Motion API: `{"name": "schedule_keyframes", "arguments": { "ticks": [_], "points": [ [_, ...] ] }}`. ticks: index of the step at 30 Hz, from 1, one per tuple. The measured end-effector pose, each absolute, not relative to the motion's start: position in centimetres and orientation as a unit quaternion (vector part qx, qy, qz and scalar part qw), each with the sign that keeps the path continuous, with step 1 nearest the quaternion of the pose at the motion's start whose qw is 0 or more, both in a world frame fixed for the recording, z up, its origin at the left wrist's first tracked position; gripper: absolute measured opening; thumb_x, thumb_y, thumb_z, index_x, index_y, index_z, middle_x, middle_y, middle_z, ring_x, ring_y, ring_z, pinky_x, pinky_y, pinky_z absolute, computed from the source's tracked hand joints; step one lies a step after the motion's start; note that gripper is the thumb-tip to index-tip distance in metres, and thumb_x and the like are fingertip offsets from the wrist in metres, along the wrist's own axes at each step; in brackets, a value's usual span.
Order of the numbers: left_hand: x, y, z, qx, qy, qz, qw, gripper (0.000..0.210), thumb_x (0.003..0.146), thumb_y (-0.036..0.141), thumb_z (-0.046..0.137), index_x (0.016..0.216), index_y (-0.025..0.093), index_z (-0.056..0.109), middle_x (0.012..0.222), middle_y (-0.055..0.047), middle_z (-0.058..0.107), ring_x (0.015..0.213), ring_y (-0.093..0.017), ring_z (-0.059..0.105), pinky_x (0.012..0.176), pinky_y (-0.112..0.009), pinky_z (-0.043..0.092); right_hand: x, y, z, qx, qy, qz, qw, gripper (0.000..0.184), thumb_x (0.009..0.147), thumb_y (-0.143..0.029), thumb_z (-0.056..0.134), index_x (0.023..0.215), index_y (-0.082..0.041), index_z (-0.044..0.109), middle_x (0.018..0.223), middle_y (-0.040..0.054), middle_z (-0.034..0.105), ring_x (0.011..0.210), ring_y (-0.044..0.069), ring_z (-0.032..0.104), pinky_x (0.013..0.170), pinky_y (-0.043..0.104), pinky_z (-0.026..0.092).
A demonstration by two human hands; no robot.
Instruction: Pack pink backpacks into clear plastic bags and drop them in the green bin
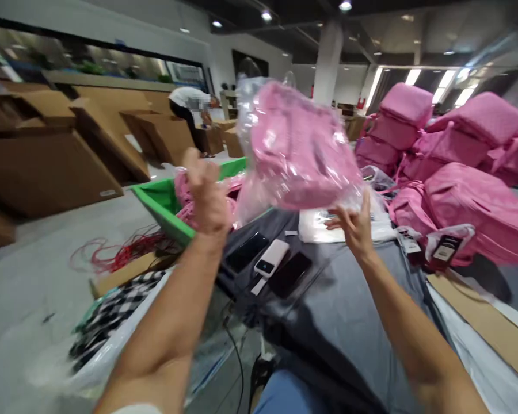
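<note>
A pink backpack (302, 149) in a clear plastic bag is up in the air in front of me, tilted and slightly blurred. My left hand (209, 195) is raised beside the bag's left edge, smeared by motion, its fingers loosely apart with nothing visible in them. Just under the bag's lower right corner is my right hand (354, 227), fingers spread; whether it touches the plastic I cannot tell. Below lie a white power bank (273, 257), a dark phone (291, 275) and another phone (247, 252) on the grey-covered table (349, 310).
A green bin (168, 215) holding pink items stands at the left. Pink backpacks (479, 195) are piled on the right, near white plastic bags (319, 227). Cardboard boxes (47, 167) lean behind, where a person (192, 106) bends over. Red cords (129, 250) lie on the floor.
</note>
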State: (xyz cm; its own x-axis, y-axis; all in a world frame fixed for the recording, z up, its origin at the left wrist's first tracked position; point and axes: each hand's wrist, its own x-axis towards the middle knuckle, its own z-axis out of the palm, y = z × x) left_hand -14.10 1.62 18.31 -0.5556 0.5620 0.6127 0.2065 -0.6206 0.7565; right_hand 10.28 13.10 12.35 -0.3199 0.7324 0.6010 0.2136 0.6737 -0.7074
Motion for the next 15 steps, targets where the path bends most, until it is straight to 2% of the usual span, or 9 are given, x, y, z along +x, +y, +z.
{"name": "schedule_keyframes", "arguments": {
  "ticks": [1, 3, 4, 6, 8, 10, 13, 15],
  "points": [
    [-14.3, 2.4, 19.1, 0.435, 0.418, 0.796, 0.049, 0.062, 0.091, 0.067, 0.056, 0.136, 0.025, 0.058, 0.139, -0.003, 0.063, 0.142, -0.025, 0.045, 0.099, -0.050, 0.043, 9.3, 14.0, 13.9, -0.319, -0.777, 0.249, 0.483, 0.065, 0.102, -0.059, 0.047, 0.147, -0.013, 0.050, 0.070, 0.0019, 0.071, 0.054, 0.018, 0.067, 0.058, 0.030, 0.058],
    [-12.7, 3.4, 17.8, 0.402, 0.432, 0.799, -0.111, 0.037, 0.092, 0.045, 0.062, 0.126, 0.029, 0.065, 0.134, -0.003, 0.066, 0.130, -0.027, 0.058, 0.098, -0.055, 0.045, 8.5, 15.3, 16.0, -0.335, -0.844, 0.160, 0.387, 0.053, 0.103, -0.053, 0.050, 0.140, -0.017, 0.058, 0.066, 0.0029, 0.070, 0.055, 0.018, 0.067, 0.061, 0.028, 0.055],
    [-11.2, 3.6, 15.9, 0.423, 0.442, 0.779, -0.137, 0.030, 0.092, 0.040, 0.062, 0.121, 0.030, 0.068, 0.126, -0.003, 0.070, 0.122, -0.028, 0.064, 0.102, -0.055, 0.047, 8.7, 15.6, 16.2, -0.329, -0.882, 0.100, 0.321, 0.048, 0.103, -0.051, 0.051, 0.138, -0.019, 0.060, 0.071, 0.0048, 0.073, 0.062, 0.020, 0.069, 0.064, 0.029, 0.053],
    [-7.5, 3.8, 10.5, 0.531, 0.495, 0.680, -0.101, 0.028, 0.093, 0.034, 0.063, 0.120, 0.029, 0.069, 0.119, -0.005, 0.072, 0.117, -0.029, 0.066, 0.103, -0.053, 0.050, 10.4, 16.3, 15.0, -0.313, -0.933, -0.009, 0.177, 0.040, 0.103, -0.044, 0.053, 0.134, -0.021, 0.062, 0.087, 0.0088, 0.077, 0.078, 0.023, 0.073, 0.069, 0.031, 0.052],
    [-3.5, 3.8, 4.2, 0.639, 0.478, 0.601, -0.045, 0.020, 0.093, 0.032, 0.064, 0.111, 0.026, 0.071, 0.113, -0.005, 0.074, 0.109, -0.026, 0.069, 0.097, -0.046, 0.056, 14.0, 17.6, 12.8, -0.326, -0.941, -0.073, 0.051, 0.032, 0.103, -0.034, 0.053, 0.127, -0.019, 0.066, 0.101, 0.0124, 0.077, 0.092, 0.025, 0.072, 0.074, 0.032, 0.051],
    [0.0, 3.6, -1.6, 0.707, 0.482, 0.514, 0.062, 0.023, 0.097, 0.034, 0.057, 0.113, 0.026, 0.071, 0.124, -0.007, 0.072, 0.116, -0.025, 0.068, 0.097, -0.043, 0.059, 19.6, 19.8, 11.3, -0.396, -0.912, -0.104, -0.030, 0.026, 0.100, -0.026, 0.055, 0.119, -0.016, 0.070, 0.112, 0.0149, 0.074, 0.104, 0.025, 0.070, 0.082, 0.033, 0.051],
    [3.9, 3.0, -8.8, 0.727, 0.509, 0.440, 0.140, 0.032, 0.100, 0.031, 0.048, 0.122, 0.024, 0.070, 0.135, -0.010, 0.068, 0.124, -0.026, 0.066, 0.099, -0.044, 0.060, 29.8, 24.6, 12.1, -0.524, -0.838, -0.143, -0.055, 0.029, 0.095, -0.017, 0.057, 0.119, -0.010, 0.071, 0.129, 0.0190, 0.068, 0.119, 0.026, 0.063, 0.098, 0.034, 0.047],
    [5.2, 2.5, -12.7, 0.737, 0.529, 0.407, 0.111, 0.034, 0.098, 0.025, 0.048, 0.125, 0.026, 0.070, 0.135, -0.011, 0.069, 0.125, -0.029, 0.066, 0.096, -0.046, 0.061, 35.9, 28.2, 14.2, -0.578, -0.797, -0.172, -0.043, 0.036, 0.095, -0.011, 0.050, 0.126, -0.004, 0.067, 0.138, 0.0247, 0.061, 0.126, 0.030, 0.059, 0.104, 0.038, 0.045]
  ]
}}
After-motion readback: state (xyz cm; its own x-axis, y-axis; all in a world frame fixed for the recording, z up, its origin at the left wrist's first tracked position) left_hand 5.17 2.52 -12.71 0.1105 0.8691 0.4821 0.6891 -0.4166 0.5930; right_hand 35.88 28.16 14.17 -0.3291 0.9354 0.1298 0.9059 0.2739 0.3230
